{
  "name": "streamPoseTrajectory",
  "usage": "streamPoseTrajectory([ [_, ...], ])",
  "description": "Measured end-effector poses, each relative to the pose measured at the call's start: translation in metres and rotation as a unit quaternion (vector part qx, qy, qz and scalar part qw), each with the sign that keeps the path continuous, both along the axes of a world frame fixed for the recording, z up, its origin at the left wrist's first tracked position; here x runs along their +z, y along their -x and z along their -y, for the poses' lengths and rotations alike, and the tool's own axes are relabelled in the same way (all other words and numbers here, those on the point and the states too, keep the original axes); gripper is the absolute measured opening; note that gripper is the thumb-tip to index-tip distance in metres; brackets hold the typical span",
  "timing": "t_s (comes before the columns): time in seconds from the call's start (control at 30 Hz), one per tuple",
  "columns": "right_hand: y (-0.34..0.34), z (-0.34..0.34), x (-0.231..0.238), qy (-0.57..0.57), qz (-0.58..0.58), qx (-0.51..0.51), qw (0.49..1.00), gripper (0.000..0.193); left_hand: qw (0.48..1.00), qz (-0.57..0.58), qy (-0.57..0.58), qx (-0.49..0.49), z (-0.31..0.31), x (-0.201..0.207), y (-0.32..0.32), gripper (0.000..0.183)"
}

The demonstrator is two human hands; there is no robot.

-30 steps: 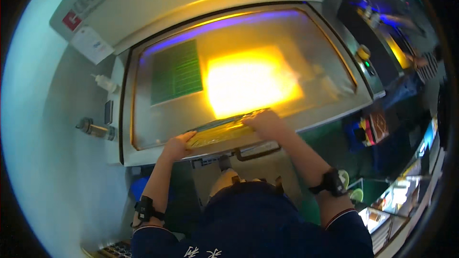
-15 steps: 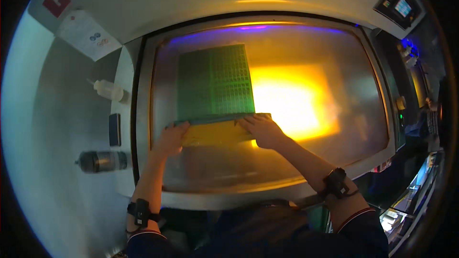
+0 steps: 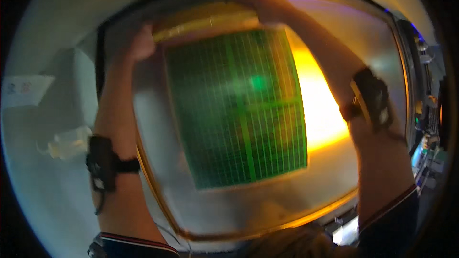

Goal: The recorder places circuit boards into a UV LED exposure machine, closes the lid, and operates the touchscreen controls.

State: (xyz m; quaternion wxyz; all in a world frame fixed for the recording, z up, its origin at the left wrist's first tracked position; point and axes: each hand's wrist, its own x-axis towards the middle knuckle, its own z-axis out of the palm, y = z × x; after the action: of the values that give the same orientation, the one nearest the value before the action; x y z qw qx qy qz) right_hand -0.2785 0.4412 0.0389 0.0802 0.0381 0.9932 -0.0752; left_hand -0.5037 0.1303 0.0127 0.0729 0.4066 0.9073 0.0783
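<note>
A large green panel (image 3: 234, 110) with a grid of fine lines lies flat on the glass-like bed (image 3: 215, 212) of the machine. Along its far edge runs a yellow translucent film (image 3: 205, 23), raised and curled between my hands. My left hand (image 3: 143, 43) has its fingers closed on the film's left end. At the right end is my right hand (image 3: 267, 7), dark and blurred, also closed on the film. Both arms stretch forward over the bed, and dark straps with small boxes sit on the forearms.
Bright yellow light (image 3: 322, 105) glows to the right of the panel. A metal frame edge (image 3: 406, 81) borders the bed. On the left ledge stands a blurred pale squeeze bottle (image 3: 69, 143), with a white paper sheet (image 3: 26, 88) farther left.
Both hands have moved from the panel's near edge to its far edge, taking the yellow film along. More of the green panel shows. The view has come closer and tilted.
</note>
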Motion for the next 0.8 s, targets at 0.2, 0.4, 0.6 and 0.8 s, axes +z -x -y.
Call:
streamPoseTrajectory([
  [0.2,-0.051,0.038,-0.016,-0.087,-0.117,0.013,0.989,0.080,0.996,-0.065,0.053,0.030,0.015,0.036,-0.102,0.076],
  [0.4,-0.200,0.109,0.017,-0.070,-0.085,-0.003,0.994,0.066,0.994,-0.004,0.106,0.006,0.068,0.076,-0.237,0.081],
  [0.6,-0.463,0.198,0.060,0.057,0.070,0.153,0.984,0.065,0.944,0.112,0.249,-0.183,0.194,0.110,-0.476,0.089],
  [0.8,-0.489,0.206,0.055,0.089,0.041,0.054,0.994,0.068,0.964,0.084,0.226,-0.117,0.193,0.102,-0.512,0.088],
])
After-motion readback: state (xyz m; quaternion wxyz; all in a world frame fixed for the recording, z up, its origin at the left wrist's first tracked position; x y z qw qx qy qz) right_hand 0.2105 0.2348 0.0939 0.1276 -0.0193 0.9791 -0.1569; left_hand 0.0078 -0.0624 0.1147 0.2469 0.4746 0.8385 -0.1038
